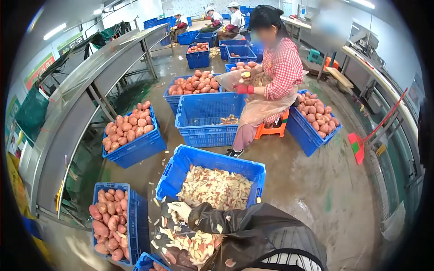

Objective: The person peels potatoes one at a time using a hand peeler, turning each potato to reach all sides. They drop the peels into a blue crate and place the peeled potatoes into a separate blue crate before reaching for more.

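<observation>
My right hand [180, 211], in a white glove, reaches from a dark waterproof sleeve [221, 223] past the near edge of a blue crate [212, 156] heaped with potato peelings [214, 187]. Its fingers are curled; whatever they hold is too small to make out. Below it, more peelings [196, 246] lie on my dark apron [181, 232]. A pale, motion-smeared shape at the lower left looks like my left hand [86, 253], its fingers unreadable. It is nearest to a blue crate [138, 226] full of red-skinned potatoes [110, 221].
A person in a checked shirt [285, 67] sits on an orange stool [273, 126] by a mostly bare crate [210, 108]. Potato crates [135, 153] surround us. A steel bench [97, 67] runs along the left; a red dustpan [357, 149] stands right. More workers [235, 22] sit behind.
</observation>
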`<state>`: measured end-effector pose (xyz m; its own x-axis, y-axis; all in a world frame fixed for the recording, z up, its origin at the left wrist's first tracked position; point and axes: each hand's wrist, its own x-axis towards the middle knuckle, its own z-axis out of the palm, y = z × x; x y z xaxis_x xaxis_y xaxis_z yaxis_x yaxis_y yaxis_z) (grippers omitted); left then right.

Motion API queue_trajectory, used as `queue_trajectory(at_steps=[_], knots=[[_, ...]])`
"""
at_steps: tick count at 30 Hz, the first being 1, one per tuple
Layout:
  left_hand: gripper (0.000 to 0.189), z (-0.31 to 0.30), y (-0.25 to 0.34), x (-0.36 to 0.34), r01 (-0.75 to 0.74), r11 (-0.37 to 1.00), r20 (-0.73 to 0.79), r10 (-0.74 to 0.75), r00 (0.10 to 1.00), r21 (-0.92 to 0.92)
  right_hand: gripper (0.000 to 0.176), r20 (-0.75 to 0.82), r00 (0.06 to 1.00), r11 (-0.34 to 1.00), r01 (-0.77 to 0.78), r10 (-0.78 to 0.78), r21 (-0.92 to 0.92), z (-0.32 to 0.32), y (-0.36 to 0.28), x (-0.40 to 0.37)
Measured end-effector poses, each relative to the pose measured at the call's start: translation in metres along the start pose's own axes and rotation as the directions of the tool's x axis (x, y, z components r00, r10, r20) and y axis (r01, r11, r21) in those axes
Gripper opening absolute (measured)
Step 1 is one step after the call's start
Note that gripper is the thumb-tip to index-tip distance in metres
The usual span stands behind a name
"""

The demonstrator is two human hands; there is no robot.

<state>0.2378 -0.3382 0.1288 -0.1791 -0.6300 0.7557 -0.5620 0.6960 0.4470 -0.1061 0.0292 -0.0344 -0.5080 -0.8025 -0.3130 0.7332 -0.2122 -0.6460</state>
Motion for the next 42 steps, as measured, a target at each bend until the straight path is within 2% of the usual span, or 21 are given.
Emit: queue_trajectory(at_steps=[1, 3, 6, 8, 9, 13, 16, 21, 28, 29, 31, 33, 34, 35, 36, 37, 38, 39, 40, 41, 42], knots=[[0.048, -0.011, 0.034, -0.062, 0.195, 0.980, 0.071, -0.192, 0.979, -0.040, 0.028, 0.004, 1.000, 0.999, -0.005, 0.005, 0.053, -0.001, -0.003, 0.000], [0.049, -0.014, 0.045, -0.170, 0.430, 0.896, 0.289, -0.443, 0.849, 0.109, 0.027, 0.002, 1.000, 0.995, -0.022, 0.022, 0.092, 0.004, -0.010, -0.014], [0.050, 0.005, 0.072, -0.298, 0.537, 0.779, 0.518, -0.621, 0.588, 0.324, 0.027, 0.049, 0.994, 0.995, -0.098, 0.097, 0.023, 0.003, -0.013, -0.017], [0.050, 0.018, 0.087, -0.342, 0.560, 0.727, 0.585, -0.671, 0.455, 0.399, 0.027, 0.061, 0.989, 0.991, -0.130, 0.132, -0.026, 0.002, -0.015, -0.017], [0.051, 0.024, 0.093, -0.360, 0.568, 0.701, 0.596, -0.694, 0.404, 0.431, 0.028, 0.017, 0.996, 0.994, -0.088, 0.090, -0.064, 0.003, -0.012, -0.018], [0.052, 0.051, 0.103, -0.381, 0.579, 0.658, 0.606, -0.727, 0.322, 0.481, 0.030, -0.044, 0.994, 0.993, -0.100, 0.097, -0.058, 0.007, -0.012, -0.017], [0.053, 0.065, 0.101, -0.382, 0.581, 0.646, 0.608, -0.735, 0.300, 0.495, 0.031, -0.100, 0.991, 0.991, -0.097, 0.088, -0.092, 0.020, -0.016, -0.011], [0.055, 0.084, 0.096, -0.377, 0.589, 0.631, 0.617, -0.741, 0.266, 0.504, 0.030, -0.078, 0.996, 0.998, -0.053, 0.050, -0.040, 0.023, -0.010, 0.013], [0.057, 0.086, 0.102, -0.363, 0.628, 0.634, 0.630, -0.724, 0.279, 0.451, 0.032, -0.110, 0.991, 0.997, -0.073, 0.076, 0.026, 0.023, -0.016, 0.023], [0.057, 0.082, 0.102, -0.356, 0.657, 0.629, 0.635, -0.717, 0.286, 0.414, 0.034, -0.131, 0.986, 0.995, -0.100, 0.101, 0.016, 0.023, -0.019, 0.023], [0.058, 0.069, 0.105, -0.335, 0.761, 0.586, 0.665, -0.689, 0.287, 0.279, 0.036, -0.049, 0.993, 0.994, -0.112, 0.112, -0.001, 0.027, -0.027, 0.025], [0.059, 0.051, 0.133, -0.292, 0.899, 0.438, 0.761, -0.583, 0.284, 0.001, 0.041, -0.072, 0.997, 0.973, 0.053, -0.038, 0.226, 0.051, -0.037, 0.020], [0.059, 0.042, 0.159, -0.269, 0.936, 0.328, 0.830, -0.480, 0.284, -0.131, 0.043, -0.043, 0.996, 0.946, 0.085, -0.076, 0.313, 0.060, -0.047, 0.015], [0.059, 0.038, 0.187, -0.250, 0.935, 0.275, 0.885, -0.344, 0.315, -0.225, 0.045, -0.034, 0.991, 0.910, 0.131, -0.128, 0.393, 0.062, -0.060, 0.007], [0.060, 0.038, 0.214, -0.239, 0.936, 0.242, 0.934, -0.187, 0.303, -0.255, 0.047, 0.044, 0.981, 0.862, 0.143, -0.188, 0.486, 0.060, -0.070, -0.002], [0.062, 0.063, 0.265, -0.250, 0.719, 0.526, 0.710, -0.273, 0.649, -0.455, 0.047, -0.038, 0.981, 0.847, 0.183, -0.189, 0.499, 0.064, -0.082, -0.019], [0.058, 0.068, 0.312, -0.234, 0.700, 0.620, 0.792, -0.199, 0.578, -0.355, 0.046, -0.051, 0.984, 0.871, 0.176, -0.172, 0.459, 0.054, -0.086, -0.028], [0.060, 0.087, 0.301, -0.275, 0.702, 0.638, 0.811, -0.202, 0.549, -0.316, 0.046, -0.052, 0.988, 0.897, 0.157, -0.149, 0.413, 0.045, -0.085, -0.035], [0.061, 0.100, 0.311, -0.294, 0.783, 0.515, 0.838, -0.201, 0.507, -0.350, 0.050, -0.189, 0.972, 0.937, 0.195, -0.143, 0.291, 0.044, -0.084, -0.042], [0.063, 0.106, 0.311, -0.314, 0.466, 0.829, 0.737, -0.101, 0.668, -0.309, 0.041, -0.202, 0.977, 0.950, 0.130, -0.073, 0.285, 0.023, -0.072, -0.043], [0.063, 0.104, 0.318, -0.320, 0.350, 0.889, 0.689, -0.056, 0.723, -0.295, 0.039, -0.168, 0.985, 0.958, 0.088, -0.043, 0.272, 0.007, -0.063, -0.047]])
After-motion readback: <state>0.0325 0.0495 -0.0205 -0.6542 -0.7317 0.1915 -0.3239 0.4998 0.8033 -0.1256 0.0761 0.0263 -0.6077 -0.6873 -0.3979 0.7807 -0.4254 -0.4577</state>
